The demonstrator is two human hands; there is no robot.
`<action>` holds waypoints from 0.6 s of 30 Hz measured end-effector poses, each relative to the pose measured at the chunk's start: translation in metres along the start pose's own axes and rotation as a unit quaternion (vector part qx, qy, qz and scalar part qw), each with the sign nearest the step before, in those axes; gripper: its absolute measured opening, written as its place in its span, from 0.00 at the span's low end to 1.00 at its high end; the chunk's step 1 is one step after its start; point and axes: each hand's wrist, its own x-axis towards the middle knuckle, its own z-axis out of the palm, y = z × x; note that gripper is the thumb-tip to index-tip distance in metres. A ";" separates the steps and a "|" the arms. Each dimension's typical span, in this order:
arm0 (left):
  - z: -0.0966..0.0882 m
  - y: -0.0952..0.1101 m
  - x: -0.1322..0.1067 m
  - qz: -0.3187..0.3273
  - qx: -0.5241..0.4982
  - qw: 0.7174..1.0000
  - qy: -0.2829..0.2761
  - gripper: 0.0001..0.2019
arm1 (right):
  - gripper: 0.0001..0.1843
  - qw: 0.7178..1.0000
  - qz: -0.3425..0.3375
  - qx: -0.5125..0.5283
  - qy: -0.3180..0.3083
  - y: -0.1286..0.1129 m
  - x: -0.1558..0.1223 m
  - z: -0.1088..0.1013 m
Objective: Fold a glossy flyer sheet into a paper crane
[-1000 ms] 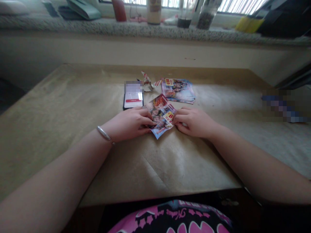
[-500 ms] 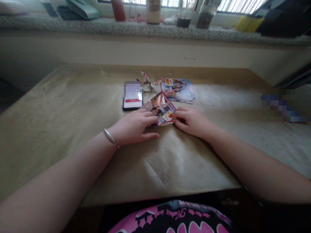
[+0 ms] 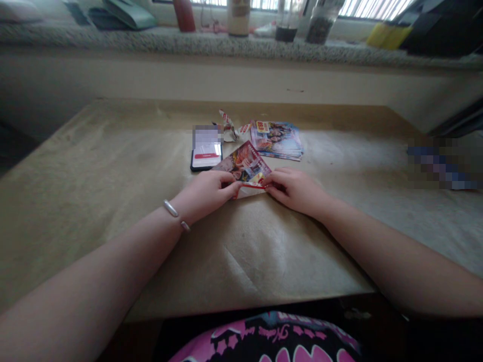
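Left hand (image 3: 209, 193) pinches the near edge of a glossy folded flyer (image 3: 246, 166), thumb and fingers closed on the paper, while right hand (image 3: 296, 190) grips the same edge at its right end, fingers curled narrow around the corner. Held from both ends, the edge looks pulled straight, which probably keeps the fold lined up; a red strip runs along it, and the flyer's far corner tilts up and away from the hands. Flyer lies flat on brown paper (image 3: 302, 261), which seems spread as a smooth work surface. Just left of flyer sits a phone (image 3: 206, 156), its screen lit and partly pixelated, perhaps placed there for reference. Just beyond flyer lie a flyer stack (image 3: 276, 141) and a twisted folded paper piece (image 3: 228, 125), kept within easy reach. A bangle (image 3: 170, 208) circles the left wrist. Well beyond flyer, a granite ledge (image 3: 226, 45) carries jars (image 3: 319, 27) under a barred window.
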 end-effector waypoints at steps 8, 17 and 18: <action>0.001 0.000 0.002 -0.018 0.058 0.998 0.024 0.17 | 0.08 1.000 0.011 -0.011 0.006 -0.003 0.000 0.000; 0.002 -0.004 0.003 0.005 0.135 0.990 0.037 0.15 | 0.11 0.999 -0.014 -0.032 0.003 -0.001 -0.001 0.001; 0.003 -0.004 0.004 0.009 0.144 0.989 0.040 0.16 | 0.12 0.999 -0.023 -0.031 0.005 0.000 -0.001 0.002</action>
